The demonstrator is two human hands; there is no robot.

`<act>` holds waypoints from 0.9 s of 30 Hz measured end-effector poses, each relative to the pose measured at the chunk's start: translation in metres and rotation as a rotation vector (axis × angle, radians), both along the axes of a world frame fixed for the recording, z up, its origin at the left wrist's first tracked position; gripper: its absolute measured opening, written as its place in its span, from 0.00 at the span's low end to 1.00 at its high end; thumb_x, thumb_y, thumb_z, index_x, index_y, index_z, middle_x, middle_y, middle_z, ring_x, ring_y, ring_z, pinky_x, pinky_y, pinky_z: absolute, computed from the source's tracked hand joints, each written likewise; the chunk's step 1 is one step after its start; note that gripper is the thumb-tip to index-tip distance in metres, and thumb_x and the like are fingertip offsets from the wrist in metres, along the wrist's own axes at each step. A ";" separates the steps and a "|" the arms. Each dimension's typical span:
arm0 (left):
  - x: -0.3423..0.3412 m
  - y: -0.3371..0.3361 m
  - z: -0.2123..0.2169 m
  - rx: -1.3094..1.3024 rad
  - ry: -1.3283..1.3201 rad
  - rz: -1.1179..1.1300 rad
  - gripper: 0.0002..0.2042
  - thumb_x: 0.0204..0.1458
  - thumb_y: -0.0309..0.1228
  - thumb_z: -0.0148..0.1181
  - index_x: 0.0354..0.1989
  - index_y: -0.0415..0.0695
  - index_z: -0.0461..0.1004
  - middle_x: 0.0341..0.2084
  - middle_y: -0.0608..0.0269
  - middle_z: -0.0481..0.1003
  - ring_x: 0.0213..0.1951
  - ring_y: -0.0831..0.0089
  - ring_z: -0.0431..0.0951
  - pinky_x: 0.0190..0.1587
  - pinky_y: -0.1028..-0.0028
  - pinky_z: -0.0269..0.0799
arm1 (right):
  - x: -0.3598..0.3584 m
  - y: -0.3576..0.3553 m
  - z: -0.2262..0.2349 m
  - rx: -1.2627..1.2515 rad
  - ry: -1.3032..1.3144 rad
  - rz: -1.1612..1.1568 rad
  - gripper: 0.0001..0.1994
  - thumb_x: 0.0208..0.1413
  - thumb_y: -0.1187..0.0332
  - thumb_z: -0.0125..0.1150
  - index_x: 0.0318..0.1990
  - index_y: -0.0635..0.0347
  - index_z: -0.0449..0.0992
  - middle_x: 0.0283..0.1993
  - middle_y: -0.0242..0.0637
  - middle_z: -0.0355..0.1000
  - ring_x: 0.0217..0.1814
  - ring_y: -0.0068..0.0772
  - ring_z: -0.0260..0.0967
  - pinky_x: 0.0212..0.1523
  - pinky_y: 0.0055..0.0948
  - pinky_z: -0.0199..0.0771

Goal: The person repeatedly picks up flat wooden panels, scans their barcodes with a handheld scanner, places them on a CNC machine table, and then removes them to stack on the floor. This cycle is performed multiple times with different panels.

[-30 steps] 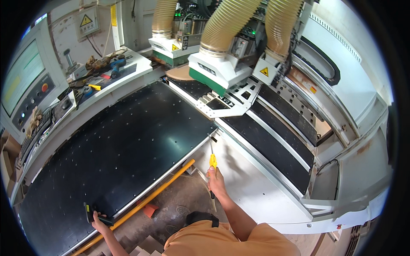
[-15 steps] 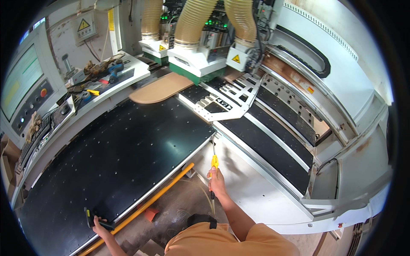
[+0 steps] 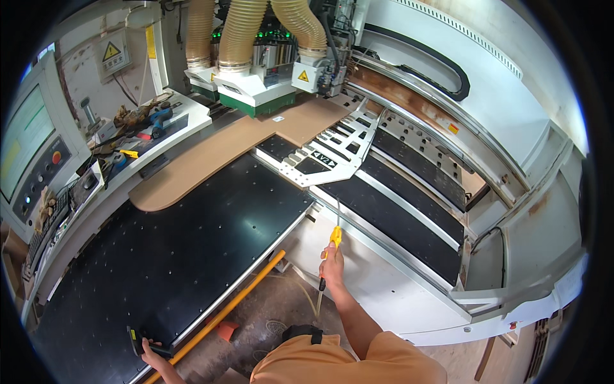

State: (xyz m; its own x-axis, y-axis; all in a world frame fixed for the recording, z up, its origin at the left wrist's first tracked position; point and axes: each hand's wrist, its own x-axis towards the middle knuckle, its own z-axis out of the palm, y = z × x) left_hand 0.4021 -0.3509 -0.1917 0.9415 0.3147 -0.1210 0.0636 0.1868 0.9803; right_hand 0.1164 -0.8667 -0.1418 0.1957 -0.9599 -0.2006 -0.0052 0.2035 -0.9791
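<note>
My right hand (image 3: 332,267) is wrapped around a yellow air blow gun (image 3: 336,236). Its thin nozzle points up beside the corner of the white machine frame, and a pale hose runs down from its handle. At the lower left, my left hand (image 3: 153,355) grips a black handheld scanner (image 3: 137,340) over the near edge of the black table (image 3: 211,243). A brown board (image 3: 192,165) with a rounded end lies across the far part of that table, reaching back past the white-and-green machine head (image 3: 256,96). A small pale label sits on the board.
A white slotted metal plate (image 3: 336,157) lies beside the board. An orange bar (image 3: 236,301) runs along the table's near edge. Tools lie on the side bench (image 3: 185,127) at left, near a control panel (image 3: 48,166). Ribbed hoses (image 3: 243,35) hang above the head.
The brown board has slid out to the left from under the machine head, with more of it showing. My right hand has moved slightly right with the blow gun. My left hand keeps its grip.
</note>
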 end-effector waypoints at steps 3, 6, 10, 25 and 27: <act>0.007 0.005 0.000 -0.011 0.000 0.009 0.13 0.58 0.38 0.64 0.35 0.38 0.75 0.25 0.64 0.75 0.21 0.74 0.74 0.24 0.72 0.68 | 0.000 -0.003 -0.007 -0.022 -0.060 -0.067 0.22 0.71 0.48 0.42 0.39 0.60 0.64 0.29 0.33 0.65 0.10 0.24 0.58 0.10 0.29 0.59; 0.010 0.008 -0.005 -0.007 -0.006 0.000 0.13 0.58 0.38 0.65 0.35 0.39 0.75 0.25 0.63 0.75 0.21 0.74 0.74 0.24 0.72 0.69 | -0.007 -0.005 -0.023 -0.007 -0.036 -0.106 0.22 0.71 0.47 0.42 0.39 0.60 0.63 0.30 0.33 0.65 0.10 0.24 0.57 0.10 0.28 0.59; 0.004 0.006 -0.011 0.000 -0.002 0.011 0.13 0.58 0.38 0.65 0.35 0.39 0.75 0.24 0.63 0.75 0.21 0.74 0.74 0.24 0.73 0.69 | -0.028 -0.021 -0.045 0.033 -0.062 -0.299 0.23 0.70 0.44 0.41 0.40 0.58 0.63 0.30 0.34 0.64 0.10 0.25 0.58 0.08 0.28 0.61; 0.003 0.003 -0.006 -0.014 -0.017 0.032 0.14 0.57 0.39 0.65 0.32 0.39 0.75 0.22 0.63 0.74 0.20 0.73 0.74 0.24 0.72 0.68 | 0.006 -0.022 -0.031 0.069 -0.217 -0.195 0.23 0.71 0.47 0.42 0.51 0.61 0.63 0.45 0.38 0.70 0.13 0.23 0.60 0.11 0.27 0.64; 0.005 0.005 -0.006 -0.011 -0.001 0.029 0.14 0.57 0.39 0.65 0.32 0.39 0.75 0.24 0.63 0.75 0.20 0.73 0.73 0.24 0.72 0.68 | 0.010 -0.022 -0.033 0.070 -0.214 -0.172 0.23 0.71 0.47 0.43 0.51 0.62 0.63 0.46 0.38 0.70 0.13 0.23 0.60 0.11 0.27 0.64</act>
